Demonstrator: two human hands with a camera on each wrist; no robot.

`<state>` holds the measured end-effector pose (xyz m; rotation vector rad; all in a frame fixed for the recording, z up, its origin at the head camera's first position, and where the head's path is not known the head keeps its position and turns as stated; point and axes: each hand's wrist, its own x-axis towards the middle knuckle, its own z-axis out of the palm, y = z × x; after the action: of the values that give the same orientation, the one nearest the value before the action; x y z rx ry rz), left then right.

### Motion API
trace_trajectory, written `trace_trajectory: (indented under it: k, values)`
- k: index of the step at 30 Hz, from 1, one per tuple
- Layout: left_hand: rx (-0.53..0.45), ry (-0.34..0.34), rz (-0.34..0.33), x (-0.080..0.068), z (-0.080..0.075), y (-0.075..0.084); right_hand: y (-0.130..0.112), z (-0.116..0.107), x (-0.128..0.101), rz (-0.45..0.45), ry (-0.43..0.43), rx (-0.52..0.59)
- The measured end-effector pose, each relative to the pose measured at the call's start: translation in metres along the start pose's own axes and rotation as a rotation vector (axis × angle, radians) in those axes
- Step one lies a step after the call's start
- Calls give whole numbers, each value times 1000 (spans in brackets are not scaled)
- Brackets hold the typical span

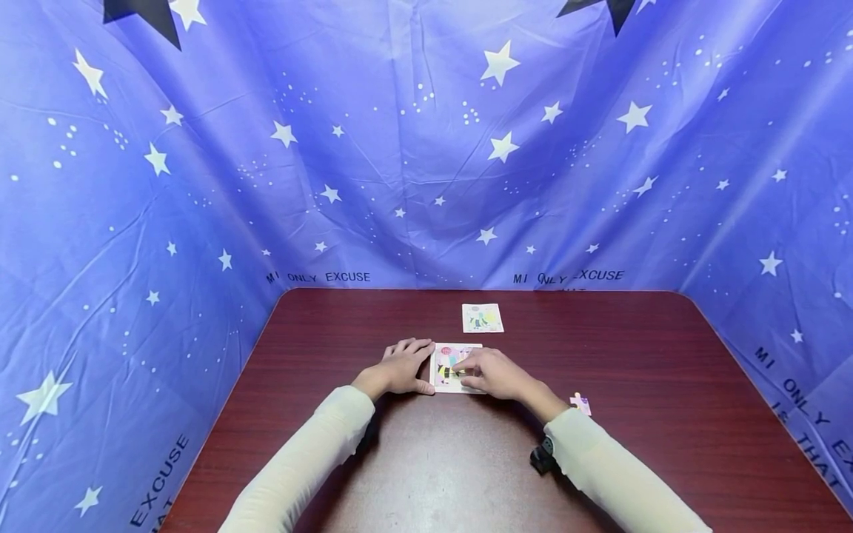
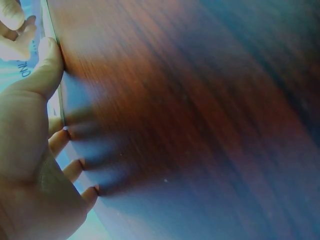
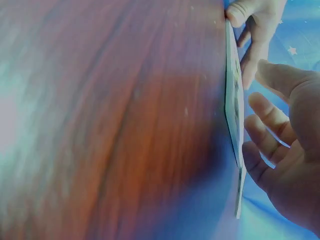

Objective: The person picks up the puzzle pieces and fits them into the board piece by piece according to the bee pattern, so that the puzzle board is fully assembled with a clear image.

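Person at a dark red wood table (image 1: 666, 385), both hands on a small picture puzzle board (image 1: 445, 369) lying flat near the middle of the table, closer to the front edge than the back.

Left hand (image 1: 402, 367): flat on the table at the board's left edge, fingers straight and slightly spread, thumb against the lower left corner. Left wrist view confirms it: fingertips (image 2: 75, 167) down on the wood, thumb along the board's edge (image 2: 52, 107). It grips nothing, just braces.

Right hand (image 1: 489, 372): lies over the right half of the board, fingers bent down onto the printed face, tips touching it. Whether they pinch a piece, can't tell from the head view. Right wrist view shows the board edge-on (image 3: 233, 115) with the fingers (image 3: 265, 117) loosely apart just beside it, palm open toward it; the other hand is at the far end.

Second card or board with a similar print (image 1: 483, 317) lies flat further back, well apart from the hands, nobody touching it. One loose puzzle piece (image 1: 580, 403) sits on the table just beside the right forearm, right of the board.

Cream long sleeves (image 1: 313, 455) on both arms, black strap (image 1: 543, 457) under the right wrist. Blue star-print cloth (image 1: 200, 185) hangs round the table on three sides.
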<state>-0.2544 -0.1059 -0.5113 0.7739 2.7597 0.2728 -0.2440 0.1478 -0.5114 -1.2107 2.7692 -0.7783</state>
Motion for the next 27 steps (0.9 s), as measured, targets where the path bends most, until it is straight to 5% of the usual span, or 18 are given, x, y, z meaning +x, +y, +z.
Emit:
trace_trajectory:
  k: [27]
  values:
    - [-12,0,1,0,0,-1,34,-45,-74,135,12,29]
